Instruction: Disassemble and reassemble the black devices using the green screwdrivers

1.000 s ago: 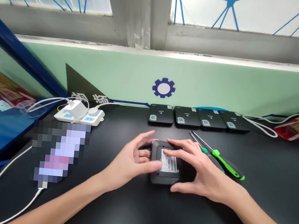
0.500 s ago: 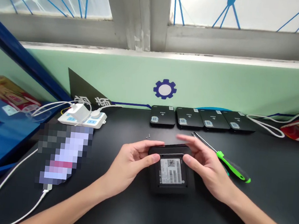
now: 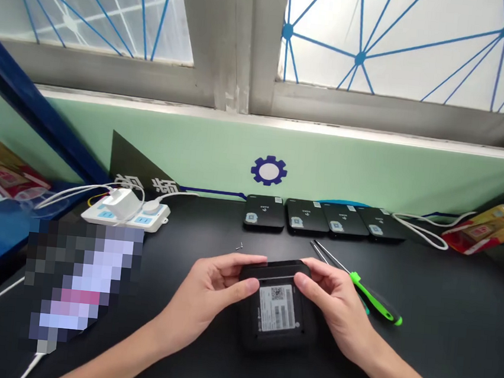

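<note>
A flat black set-top box (image 3: pixel 270 342) is between my hands at the front middle, its underside with a white printed label (image 3: pixel 282 317) facing me. My left hand (image 3: pixel 201 294) grips the far left corner, thumb on the underside and fingers along the far edge. The far right corner is held the same way by my right hand (image 3: pixel 341 304). A thin light line runs across the box near its far edge. Some fingertips are hidden behind the box. Just beyond it lie tiny screws (image 3: pixel 240 246).
Right of the box lies a green-and-black screwdriver (image 3: pixel 377 299), with a second, teal-ended one partly hidden beside it. Several similar black boxes (image 3: pixel 265 214) line the wall. A white power strip (image 3: pixel 155 218) and a blurred-out device (image 3: pixel 82 282) with a cable are on the left.
My right hand's raised fingers have come down onto the box's far edge, closing on its corner. The left hand keeps its hold. The whole view has tilted upward slightly.
</note>
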A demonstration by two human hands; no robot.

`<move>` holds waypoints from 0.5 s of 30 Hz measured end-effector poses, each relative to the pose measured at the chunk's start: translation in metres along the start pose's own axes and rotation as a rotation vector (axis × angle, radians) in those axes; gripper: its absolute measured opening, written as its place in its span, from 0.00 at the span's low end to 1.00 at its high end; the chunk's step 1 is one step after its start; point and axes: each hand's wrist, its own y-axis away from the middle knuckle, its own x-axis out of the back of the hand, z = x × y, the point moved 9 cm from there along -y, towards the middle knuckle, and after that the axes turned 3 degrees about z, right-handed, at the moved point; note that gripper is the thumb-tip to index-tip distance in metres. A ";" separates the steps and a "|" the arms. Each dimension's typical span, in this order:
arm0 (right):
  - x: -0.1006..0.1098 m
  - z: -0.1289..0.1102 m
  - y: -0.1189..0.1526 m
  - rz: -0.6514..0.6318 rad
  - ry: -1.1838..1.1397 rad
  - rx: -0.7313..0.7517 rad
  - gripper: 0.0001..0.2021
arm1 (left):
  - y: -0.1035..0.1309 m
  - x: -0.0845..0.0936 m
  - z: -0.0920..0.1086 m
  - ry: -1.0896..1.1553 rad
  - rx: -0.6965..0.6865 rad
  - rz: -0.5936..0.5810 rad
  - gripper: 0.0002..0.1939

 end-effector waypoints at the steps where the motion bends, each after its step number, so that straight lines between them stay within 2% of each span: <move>1: 0.000 0.001 0.000 0.005 -0.010 -0.004 0.19 | 0.000 -0.002 -0.001 -0.002 0.014 -0.019 0.21; 5: -0.001 0.003 0.002 0.024 -0.042 -0.016 0.20 | 0.000 -0.009 -0.008 -0.037 0.080 -0.076 0.24; 11: -0.002 -0.001 -0.002 0.010 -0.058 -0.028 0.24 | -0.001 0.007 -0.009 0.056 0.068 0.112 0.26; 13: -0.001 0.000 -0.005 0.000 -0.050 -0.046 0.25 | -0.003 0.009 -0.008 0.121 0.059 0.131 0.26; 15: 0.001 0.003 -0.007 0.010 -0.057 -0.071 0.27 | -0.004 0.005 -0.010 0.156 0.074 0.096 0.26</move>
